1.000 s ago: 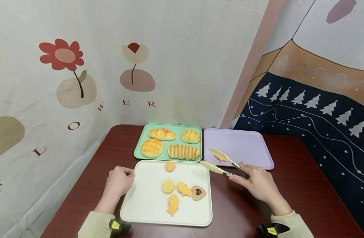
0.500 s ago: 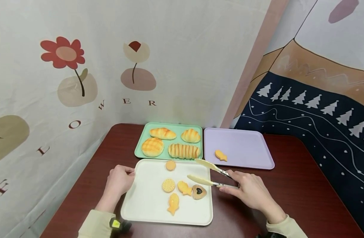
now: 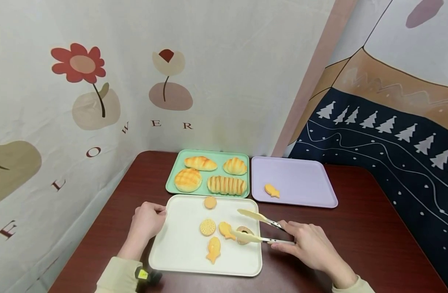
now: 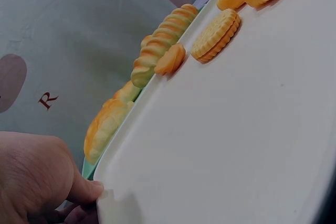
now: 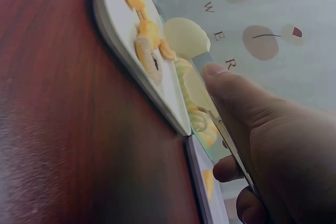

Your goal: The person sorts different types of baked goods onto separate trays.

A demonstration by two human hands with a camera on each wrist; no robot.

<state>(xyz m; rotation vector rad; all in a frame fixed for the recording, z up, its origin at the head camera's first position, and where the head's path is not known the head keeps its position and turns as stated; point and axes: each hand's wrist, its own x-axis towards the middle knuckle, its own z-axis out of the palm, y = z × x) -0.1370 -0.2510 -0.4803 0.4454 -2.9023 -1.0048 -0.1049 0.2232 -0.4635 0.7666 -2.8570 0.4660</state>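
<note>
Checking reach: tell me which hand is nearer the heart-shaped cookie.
Right. The right hand holds tongs over the heart-shaped cookie; the left hand grips the white tray at its far edge.

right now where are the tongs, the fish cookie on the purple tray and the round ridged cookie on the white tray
tongs [image 3: 262, 228], head view, point midway between the two tips
fish cookie [image 3: 272, 190], head view, middle of its body on the purple tray
round ridged cookie [image 3: 207, 227], head view, centre of its top face

— The tongs' [image 3: 262, 228] near blade covers most of the heart-shaped cookie [image 3: 242, 232].
— And the right hand [image 5: 273, 145]?
— Blurred, cut off at the wrist view's right edge.
</note>
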